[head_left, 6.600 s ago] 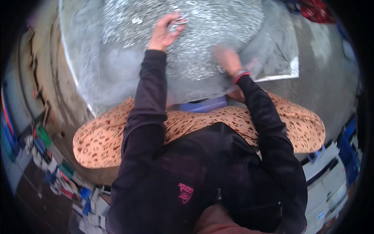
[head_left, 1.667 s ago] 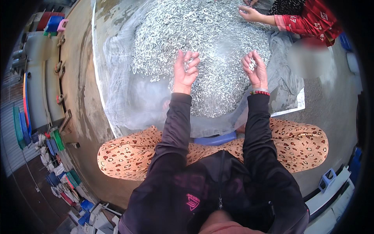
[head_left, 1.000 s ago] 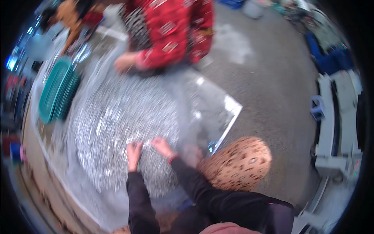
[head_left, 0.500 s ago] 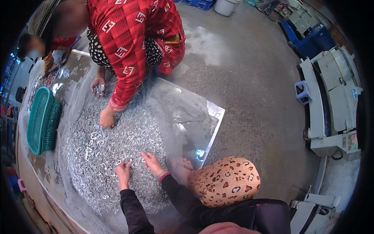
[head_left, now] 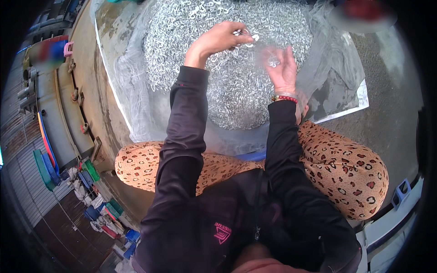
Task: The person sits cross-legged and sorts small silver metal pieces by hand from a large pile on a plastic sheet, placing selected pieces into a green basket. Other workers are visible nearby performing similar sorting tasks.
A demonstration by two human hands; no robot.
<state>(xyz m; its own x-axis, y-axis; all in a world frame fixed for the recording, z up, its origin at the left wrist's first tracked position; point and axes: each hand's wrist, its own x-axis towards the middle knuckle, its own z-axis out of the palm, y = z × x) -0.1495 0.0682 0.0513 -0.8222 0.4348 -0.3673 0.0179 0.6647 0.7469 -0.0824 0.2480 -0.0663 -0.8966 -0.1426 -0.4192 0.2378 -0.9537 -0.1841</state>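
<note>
A broad heap of small silver hook-shaped pieces (head_left: 236,95) lies in front of me on a sheer grey net (head_left: 132,82). My left hand (head_left: 221,37) is above the heap, palm down, with thumb and fingers closed on a few whitish-silver pieces (head_left: 254,37) that stick out at the fingertips. To its right, my right hand (head_left: 283,70) is turned palm up, with its fingers partly smeared by motion. A bright looped piece (head_left: 273,62) shows against that palm; whether the fingers grip it is unclear. A red bead bracelet (head_left: 286,98) circles the right wrist.
My knees in patterned trousers (head_left: 346,168) flank the near edge of the net. Beneath it lies a pale-edged sheet (head_left: 362,98). Coloured bins and cloths (head_left: 98,200) stand far left. A small bluish stool (head_left: 400,193) is at the right beside machinery.
The view has swung downward, bringing my lap and both sleeves into sight. The co-worker in red has mostly left the picture. My right hand has turned palm up.
</note>
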